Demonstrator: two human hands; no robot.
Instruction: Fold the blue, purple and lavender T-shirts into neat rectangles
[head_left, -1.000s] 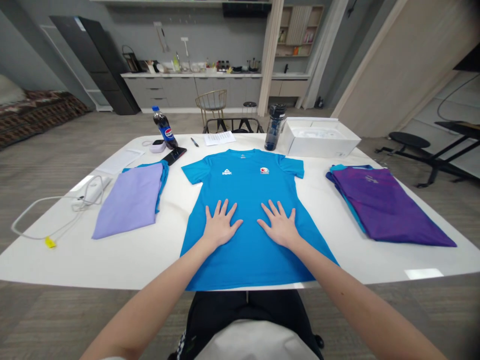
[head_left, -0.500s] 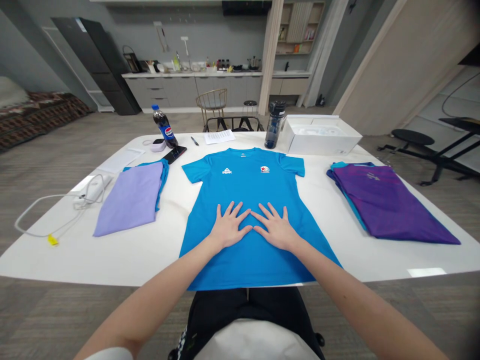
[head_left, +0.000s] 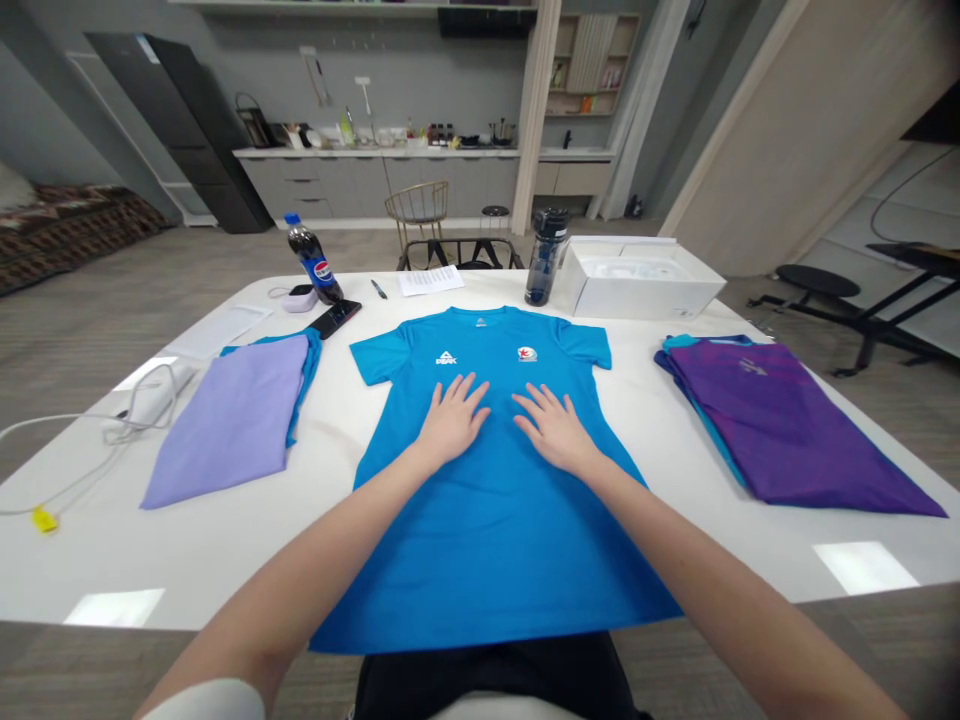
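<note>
Blue T-shirt laid flat on white bench, front side up.
Person's left hand and right hand lie apart on the shirt, palms down, fingers spread, below its chest logos. Folded lavender cloth left of the shirt, folded purple garment right of it; black-capped bottle and white box beyond its collar, rightward.

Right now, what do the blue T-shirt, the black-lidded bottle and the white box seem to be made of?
Blue T-shirt: probably synthetic knit, smooth, with a faint sheen and soft ripples. Black-lidded bottle: likely tinted plastic, perhaps glass; glossy and partly see-through. White box: probably cardboard, fairly matte, with thin, flat walls.
</note>
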